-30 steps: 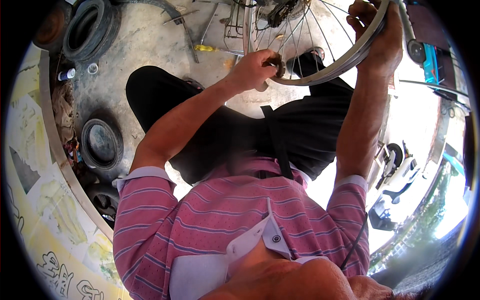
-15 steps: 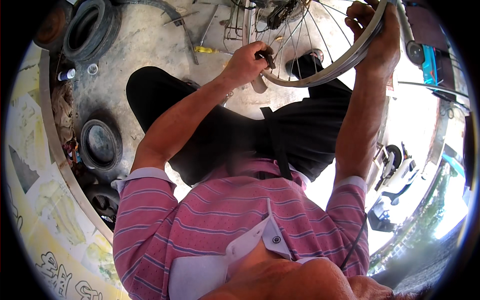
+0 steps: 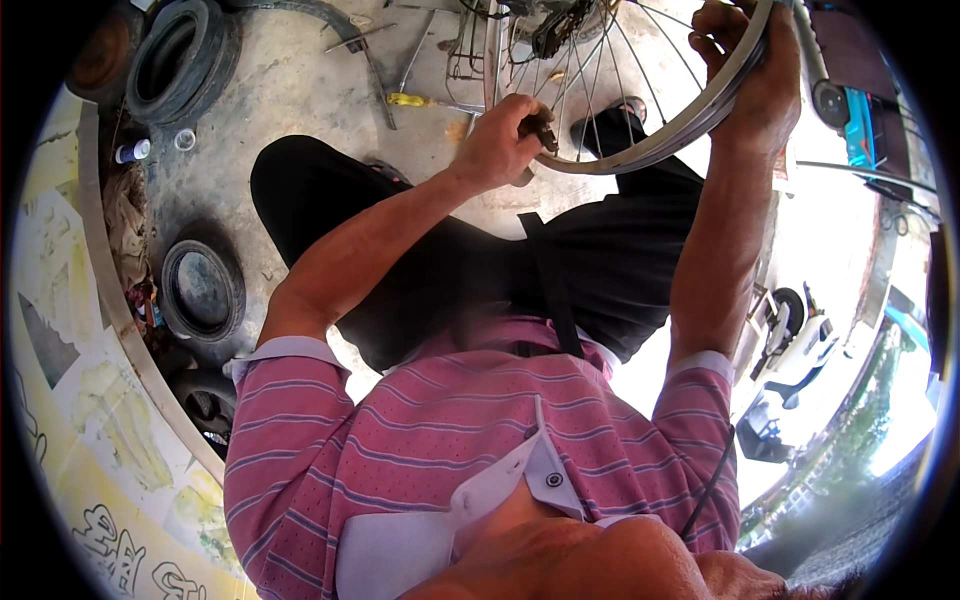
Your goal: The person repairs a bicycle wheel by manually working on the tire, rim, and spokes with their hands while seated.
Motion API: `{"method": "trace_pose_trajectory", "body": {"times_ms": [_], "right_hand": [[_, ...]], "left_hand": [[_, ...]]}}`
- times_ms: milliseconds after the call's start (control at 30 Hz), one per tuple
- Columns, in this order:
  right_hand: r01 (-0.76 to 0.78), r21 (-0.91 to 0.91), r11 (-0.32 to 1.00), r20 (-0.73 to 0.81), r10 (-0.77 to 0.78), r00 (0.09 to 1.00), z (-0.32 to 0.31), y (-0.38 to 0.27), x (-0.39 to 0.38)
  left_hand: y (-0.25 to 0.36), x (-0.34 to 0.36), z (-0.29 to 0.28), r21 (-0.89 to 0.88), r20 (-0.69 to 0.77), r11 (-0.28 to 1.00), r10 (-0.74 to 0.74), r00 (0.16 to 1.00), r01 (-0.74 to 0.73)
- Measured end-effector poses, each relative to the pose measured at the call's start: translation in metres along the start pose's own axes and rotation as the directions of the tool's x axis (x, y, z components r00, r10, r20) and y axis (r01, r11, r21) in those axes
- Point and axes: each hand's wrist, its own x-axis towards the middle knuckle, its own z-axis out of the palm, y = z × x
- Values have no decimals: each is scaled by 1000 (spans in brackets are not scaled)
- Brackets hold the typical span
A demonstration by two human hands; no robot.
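Observation:
A bicycle wheel [image 3: 640, 158] with a bare silver rim and thin spokes stands before me, its top cut off by the upper edge. My right hand [image 3: 752, 85] is closed around the right side of the rim, its fingers curled over the inner edge. My left hand [image 3: 500, 145] is closed on a small dark piece [image 3: 546, 137], like a small tool, beside the rim's lower left. The fingers cover most of this piece, so its exact kind cannot be told. A dark sprocket and chain parts [image 3: 556, 35] show near the hub.
On the concrete floor [image 3: 300, 75] lie a yellow-handled screwdriver [image 3: 412, 100] and thin metal rods. Stacked tyres [image 3: 175, 60], a small tyre [image 3: 203, 288] and a white bottle [image 3: 132, 151] sit at the left. My black-trousered knees [image 3: 310, 195] flank the wheel.
My left hand has shifted slightly right and down along the rim, turning the small dark piece with it. My right hand stays in place on the rim.

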Motion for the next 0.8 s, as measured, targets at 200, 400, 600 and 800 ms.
{"method": "trace_pose_trajectory", "body": {"times_ms": [200,400,600,800], "right_hand": [[6,-19,1000,-42,-6,999,6,-3,-4],[-34,-57,998,-92,29,995,7,-4,-3],[-94,-30,995,-134,89,987,13,-8,-3],[-81,-24,996,-12,81,997,-32,26,20]], "left_hand": [[21,9,-17,-399,246,874,-189,951,277],[32,12,-17,-287,270,884,-294,917,368],[30,20,-10,-95,247,948,-273,930,304],[33,34,0,393,144,907,-225,964,153]]}}
